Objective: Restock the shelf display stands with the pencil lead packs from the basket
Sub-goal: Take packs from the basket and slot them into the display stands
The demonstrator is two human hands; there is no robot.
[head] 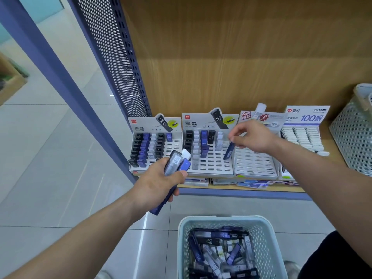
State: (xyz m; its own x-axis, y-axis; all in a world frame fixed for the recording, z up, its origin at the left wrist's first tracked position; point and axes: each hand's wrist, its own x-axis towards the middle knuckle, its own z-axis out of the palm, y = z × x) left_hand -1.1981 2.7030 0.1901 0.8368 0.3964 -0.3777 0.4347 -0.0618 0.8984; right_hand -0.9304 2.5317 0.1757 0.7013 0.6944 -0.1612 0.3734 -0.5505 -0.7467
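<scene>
My left hand [161,181] grips a bunch of pencil lead packs [177,162], blue, black and white-capped, in front of the left display stand [155,146]. My right hand [251,138] pinches the top of one dark blue pack [229,151], which hangs tilted over the right-hand slots of the second display stand [209,150]. Both stands hold rows of black, blue and white packs. A third stand [254,162] to the right has bare slots. Below, a pale green basket [225,219] on the floor holds several loose packs.
A fourth stand [304,135] with white packs stands further right, beside a perforated white basket [354,131] on the shelf. Flat boxes [247,183] lie under the stands. A perforated metal side panel [114,57] bounds the shelf on the left.
</scene>
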